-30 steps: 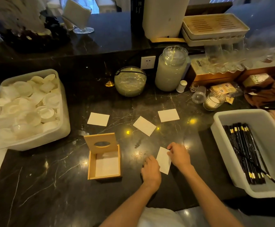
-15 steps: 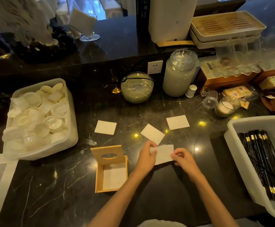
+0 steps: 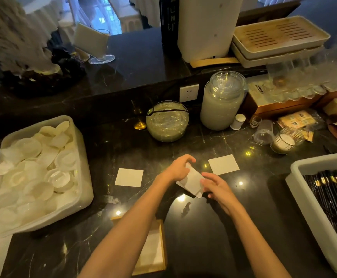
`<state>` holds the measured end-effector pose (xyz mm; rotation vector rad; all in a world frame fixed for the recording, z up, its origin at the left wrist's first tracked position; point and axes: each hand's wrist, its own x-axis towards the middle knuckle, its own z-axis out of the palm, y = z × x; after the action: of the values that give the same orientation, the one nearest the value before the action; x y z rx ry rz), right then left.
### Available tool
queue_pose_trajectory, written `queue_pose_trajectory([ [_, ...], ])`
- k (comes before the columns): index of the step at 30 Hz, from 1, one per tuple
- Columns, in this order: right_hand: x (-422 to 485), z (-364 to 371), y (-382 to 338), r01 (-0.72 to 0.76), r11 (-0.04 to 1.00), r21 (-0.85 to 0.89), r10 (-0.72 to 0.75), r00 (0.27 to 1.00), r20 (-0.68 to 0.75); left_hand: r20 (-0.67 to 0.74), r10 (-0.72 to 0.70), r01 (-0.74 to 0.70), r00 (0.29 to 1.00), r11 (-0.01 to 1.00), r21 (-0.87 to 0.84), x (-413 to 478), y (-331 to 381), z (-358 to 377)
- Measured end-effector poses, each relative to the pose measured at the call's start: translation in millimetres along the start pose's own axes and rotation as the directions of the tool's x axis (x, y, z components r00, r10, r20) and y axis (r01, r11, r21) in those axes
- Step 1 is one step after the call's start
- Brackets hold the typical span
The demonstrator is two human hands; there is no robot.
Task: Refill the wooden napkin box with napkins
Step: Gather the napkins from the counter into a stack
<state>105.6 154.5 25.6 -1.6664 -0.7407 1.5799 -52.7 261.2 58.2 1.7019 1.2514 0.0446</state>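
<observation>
My left hand (image 3: 178, 168) and my right hand (image 3: 217, 187) hold a white napkin (image 3: 191, 182) between them, just above the dark marble counter; a second napkin seems to lie under it. Two more white napkins lie flat on the counter, one to the left (image 3: 129, 177) and one to the right (image 3: 223, 164). The wooden napkin box (image 3: 159, 247) stands open near the front edge, mostly hidden under my left forearm, with white showing inside.
A white tub of small clear dishes (image 3: 83, 197) stands at the left. A white tub of black chopsticks (image 3: 304, 199) is at the right. A glass bowl (image 3: 167, 121), a large jar (image 3: 221, 101), small cups and stacked trays (image 3: 278, 39) line the back.
My hands lifted the near napkin and carried it up and away to the middle napkin. The camera tilted forward, so the box now sits low in view under my left arm.
</observation>
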Motion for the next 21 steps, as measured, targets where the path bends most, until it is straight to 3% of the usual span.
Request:
queue_pose_trajectory([
  [7, 15.7, -5.8, 3.2, 0.021, 0.981, -0.193, -0.021, 1.0, 0.0, 0.183, -0.031, 0.04, 0.983, 0.998, -0.043, 25.2, -14.1, -2.0],
  [14, 34.9, 10.2, 18.8, -0.066, 0.812, -0.58, -0.102, 0.962, -0.253, 0.042, -0.118, 0.113, 0.992, 0.987, 0.115, 39.6, -33.3, 24.1],
  [21, 34.6, 24.0, 26.3, -0.048, 0.731, -0.681, -0.209, 0.934, -0.291, -0.028, -0.057, 0.063, 0.998, 0.925, 0.376, 39.1, -41.3, 36.4],
])
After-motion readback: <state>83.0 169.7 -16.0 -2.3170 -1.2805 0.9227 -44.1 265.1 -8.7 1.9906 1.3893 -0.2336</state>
